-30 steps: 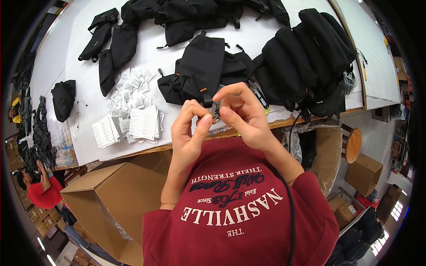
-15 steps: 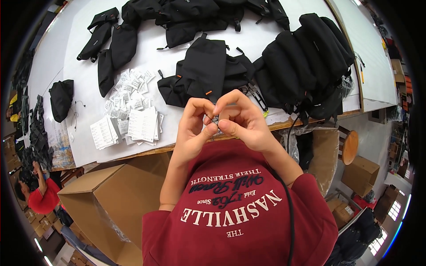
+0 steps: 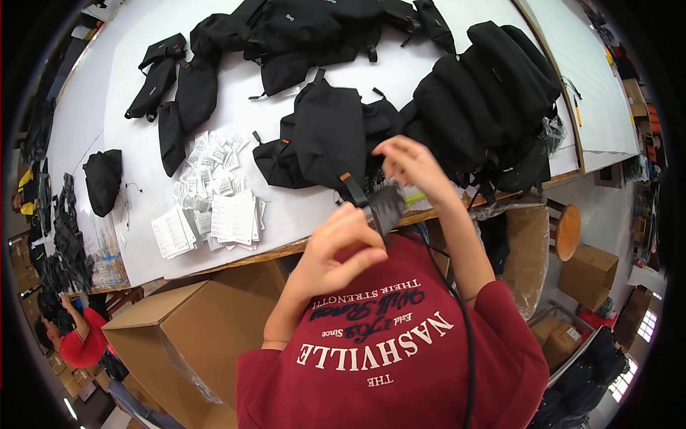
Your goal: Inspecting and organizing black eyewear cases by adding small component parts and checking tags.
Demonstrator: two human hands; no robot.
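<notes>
My left hand point(image 3: 341, 247) is at the table's front edge, its fingers curled together beside a short black strap with an orange tab point(image 3: 346, 177); what they grip is hidden. My right hand point(image 3: 416, 170) is raised to the right, fingers bent and apart, with nothing visible in them. Between my hands is a dark, fringed bundle point(image 3: 386, 207), smeared by motion; I cannot tell its kind. Just beyond lies a black fabric bag point(image 3: 329, 132) with zip pulls and small orange tabs, on top of other black fabric.
White printed labels point(image 3: 232, 218) lie in loose piles at left on the white table point(image 3: 286, 222). Black bags point(image 3: 486, 93) are heaped at right and along the back. A large open carton point(image 3: 193, 336) stands below the front edge. A person in red point(image 3: 84, 336) is far left.
My hands were pinched together over something small and thin. They have separated: the left lower, the right up and to the right. The blurred dark bundle now shows between them.
</notes>
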